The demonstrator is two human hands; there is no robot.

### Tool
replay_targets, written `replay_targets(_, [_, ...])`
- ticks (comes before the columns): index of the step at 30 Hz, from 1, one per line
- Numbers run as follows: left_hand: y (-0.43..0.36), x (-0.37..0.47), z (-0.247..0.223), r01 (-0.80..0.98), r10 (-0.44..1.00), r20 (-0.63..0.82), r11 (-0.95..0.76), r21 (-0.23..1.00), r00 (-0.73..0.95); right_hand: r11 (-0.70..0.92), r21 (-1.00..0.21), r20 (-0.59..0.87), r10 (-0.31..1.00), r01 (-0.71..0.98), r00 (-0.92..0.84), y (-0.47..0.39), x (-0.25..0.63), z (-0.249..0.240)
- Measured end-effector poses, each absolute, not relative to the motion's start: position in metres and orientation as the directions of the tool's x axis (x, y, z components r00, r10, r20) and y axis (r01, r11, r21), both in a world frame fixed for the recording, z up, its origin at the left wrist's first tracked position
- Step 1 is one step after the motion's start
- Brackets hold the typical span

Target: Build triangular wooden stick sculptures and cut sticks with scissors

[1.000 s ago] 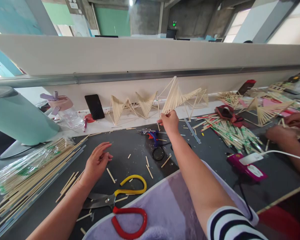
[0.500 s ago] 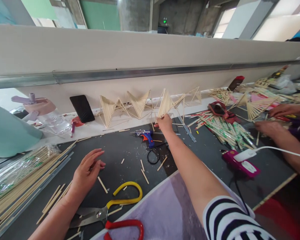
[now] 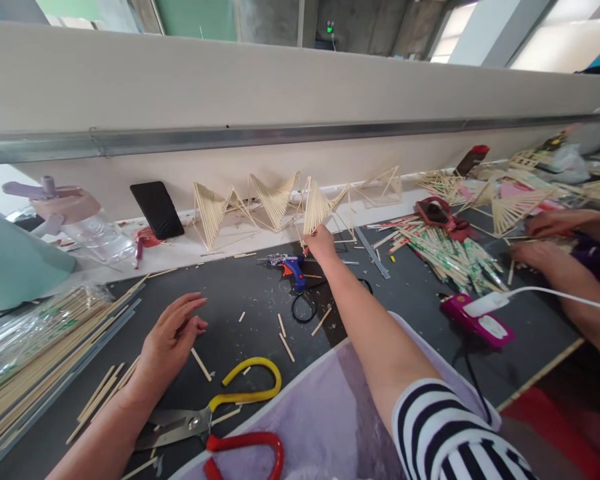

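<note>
My right hand (image 3: pixel 321 244) reaches to the back of the table, its fingers closed on the lower edge of a twisted stick model (image 3: pixel 316 208) built of thin wooden sticks. Two similar stick models, a left one (image 3: pixel 209 215) and a middle one (image 3: pixel 275 202), stand beside it along the wall. A blue hot glue gun (image 3: pixel 294 272) lies just in front of my right hand. Over the dark tabletop, my left hand (image 3: pixel 173 333) is empty with its fingers apart. Large scissors (image 3: pixel 247 399) with yellow and red handles lie spread open near it.
Long sticks (image 3: pixel 55 363) and a plastic bag (image 3: pixel 45 327) lie at left, near a bottle (image 3: pixel 97 233) and a phone (image 3: pixel 157 209). To the right are a metal ruler (image 3: pixel 373 253), a pile of sticks (image 3: pixel 445 257), a pink power socket (image 3: pixel 477 321) and another person's hands (image 3: pixel 545 243).
The stick model in my right hand has shifted slightly left, towards the middle model. My left hand stays open over the table. The whole view has moved a little.
</note>
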State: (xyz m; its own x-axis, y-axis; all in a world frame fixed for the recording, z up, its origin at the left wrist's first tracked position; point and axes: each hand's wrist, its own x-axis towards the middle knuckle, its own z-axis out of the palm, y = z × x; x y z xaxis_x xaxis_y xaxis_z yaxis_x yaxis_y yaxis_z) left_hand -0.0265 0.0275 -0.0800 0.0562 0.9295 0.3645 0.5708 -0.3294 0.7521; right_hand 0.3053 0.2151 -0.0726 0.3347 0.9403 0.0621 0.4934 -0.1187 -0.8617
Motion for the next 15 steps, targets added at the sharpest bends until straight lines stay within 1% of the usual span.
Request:
replay_targets(8, [0.0288,-0.027,-0.0825,0.591,0.931,0.357,-0.329,0.737,0.073,-0.118,-0.859,0.049,0.95,0.498,0.309,0.2164,0.3026,-0.0727])
replay_targets(15, [0.0281,-0.0287,-0.0825,0.61,0.934,0.347,-0.323,0.724,0.083,-0.13,-0.854,0.073,0.929,0.505,0.362,0.2076,0.3091,-0.0683])
